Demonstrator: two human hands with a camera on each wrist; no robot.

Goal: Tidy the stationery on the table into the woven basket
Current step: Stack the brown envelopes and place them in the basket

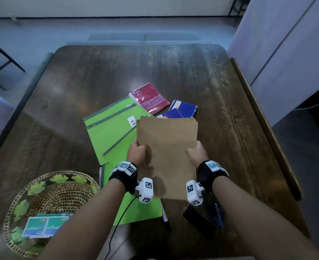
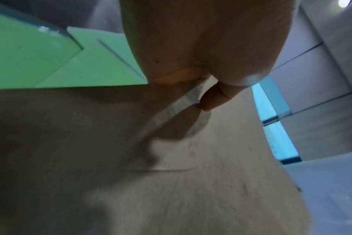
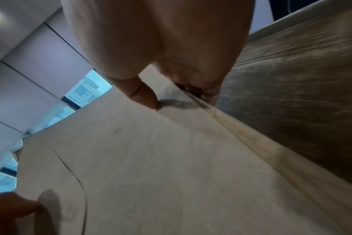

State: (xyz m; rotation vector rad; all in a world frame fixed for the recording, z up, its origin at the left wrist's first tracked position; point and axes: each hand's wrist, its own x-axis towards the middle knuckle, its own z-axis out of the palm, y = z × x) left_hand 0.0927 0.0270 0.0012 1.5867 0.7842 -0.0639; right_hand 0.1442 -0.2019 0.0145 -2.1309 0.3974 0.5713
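The brown envelope (image 1: pixel 167 158) is held up over the middle of the table (image 1: pixel 229 128), pinched along its two long edges: the left hand (image 1: pixel 136 152) is clamped on the left edge, thumb on the upper face and fingers hidden beneath, and the right hand (image 1: pixel 197 152) is clamped on the right edge in the same way, the thumb (image 3: pixel 145 93) seen pressed flat on the paper in the right wrist view. The woven basket (image 1: pixel 48 201) is placed at the near left corner, well apart from the envelope, so a swing to the left is probably called for. Trouble can be expected on that path: the envelope is thin and limp, so it may be buckled if the edges are squeezed inward, and its trailing edge may be dragged over the green folders (image 1: pixel 110 132) lying just below, by which they could be pushed off their pile. The basket is round and shallow, and the envelope looks long against it, so it may be left hanging over the rim or tipping out. Now the count: one brown envelope is held; at least two green folders are overlapped on the table, perhaps three, which cannot be told; one red notebook (image 1: pixel 149 98) and two blue notebooks (image 1: pixel 183 109) are laid beyond; one marker (image 1: pixel 165 216), one blue pen (image 1: pixel 218 214) and one black case (image 1: pixel 199 222) are seen near the wrists; one pair of teal packets (image 1: pixel 46 226) is already lodged in the basket.
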